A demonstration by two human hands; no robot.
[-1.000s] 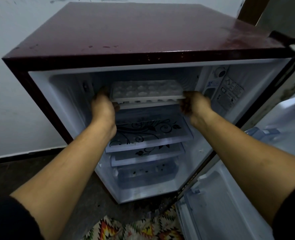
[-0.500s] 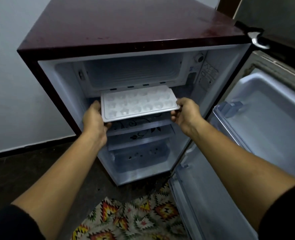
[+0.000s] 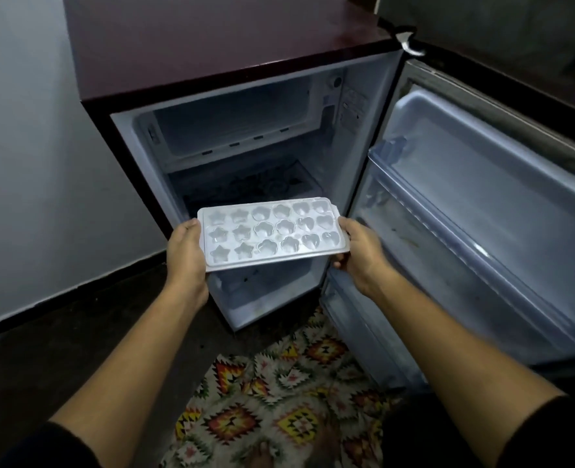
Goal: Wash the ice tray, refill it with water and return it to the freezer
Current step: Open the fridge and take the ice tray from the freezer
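A white plastic ice tray with star, flower and heart shaped cells is held level in front of the open fridge. My left hand grips its left short edge and my right hand grips its right short edge. The freezer compartment at the top of the fridge stands open with nothing visible inside. The tray is well outside the fridge, below the freezer level.
The small maroon fridge stands against a white wall. Its door is swung open to the right, with shelves on its inner side. A patterned rug lies on the dark floor in front.
Both hands have drawn the ice tray out of the freezer compartment and toward me, lowering it in front of the fridge. The view has pulled back.
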